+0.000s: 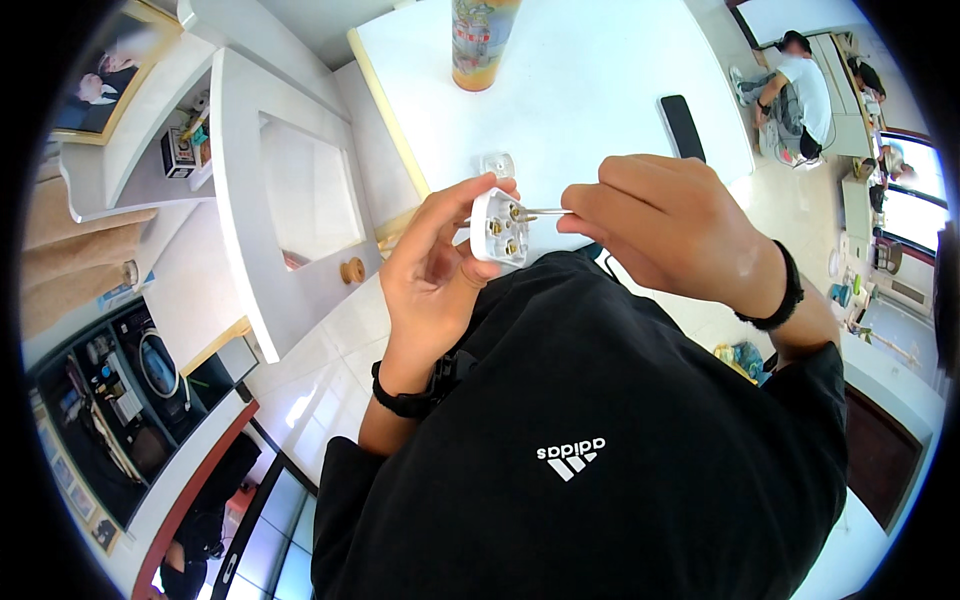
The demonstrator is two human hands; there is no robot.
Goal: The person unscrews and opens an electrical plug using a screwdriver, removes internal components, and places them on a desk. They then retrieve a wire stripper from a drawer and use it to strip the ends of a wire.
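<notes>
My left hand (428, 272) grips an opened white electrical plug (484, 238) between thumb and fingers, its inner side turned to the right. Several brass terminals show inside the plug, and a bit of metal sticks out on its far side, toward my palm. In the closed fingers of my right hand (668, 225) is a screwdriver, its handle hidden by the hand. The thin metal shaft of the screwdriver (546, 212) points left, with the tip at the plug's upper terminal. Just beyond my left fingertips, a small clear plastic piece (497, 163) lies on the white table.
On the white table (580, 110) stand a decorated orange-and-grey cylinder (481, 45) at the far side and a black phone (683, 128) at the right. A white cabinet door (300, 200) with a wooden knob hangs open at left. Someone in a white shirt (805, 95) sits at far right.
</notes>
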